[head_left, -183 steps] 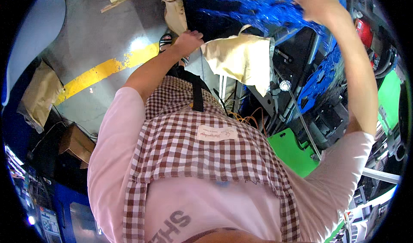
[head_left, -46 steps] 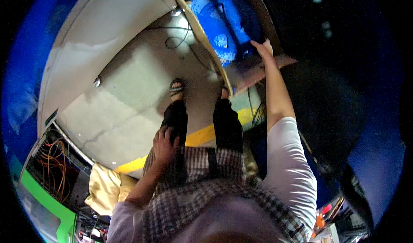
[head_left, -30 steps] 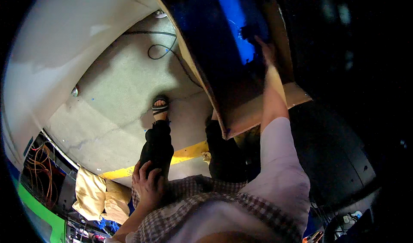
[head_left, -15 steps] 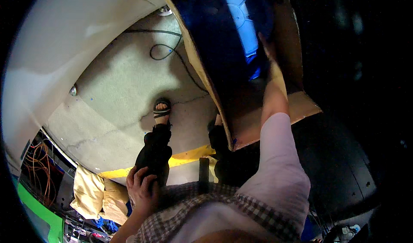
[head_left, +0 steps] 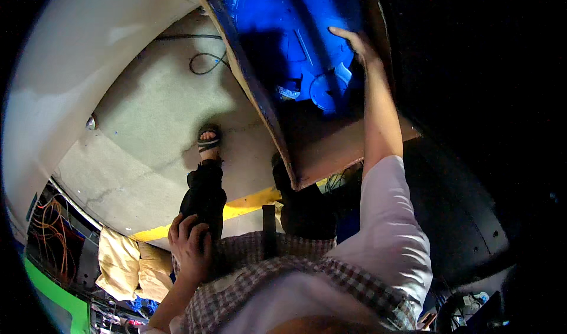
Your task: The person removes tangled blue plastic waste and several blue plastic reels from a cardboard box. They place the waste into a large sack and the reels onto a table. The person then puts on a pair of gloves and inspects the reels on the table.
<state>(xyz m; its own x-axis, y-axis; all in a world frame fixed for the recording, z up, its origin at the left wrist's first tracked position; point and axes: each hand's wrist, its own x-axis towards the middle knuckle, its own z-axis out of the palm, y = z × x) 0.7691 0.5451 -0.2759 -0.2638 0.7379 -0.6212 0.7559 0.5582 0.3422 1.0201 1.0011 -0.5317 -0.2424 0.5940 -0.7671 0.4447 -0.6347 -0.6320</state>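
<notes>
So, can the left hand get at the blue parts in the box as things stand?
Probably not without moving: the left hand rests low on the thigh, and the box wall stands between it and the blue parts. The right hand is already there.

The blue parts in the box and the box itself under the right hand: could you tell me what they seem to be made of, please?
The blue parts look like moulded plastic: even saturated colour, smooth glossy faces, round discs and raised ribs. The box looks like plain corrugated cardboard: matt brown, with a thin flat flap edge. The right hand rests on the blue parts.
</notes>
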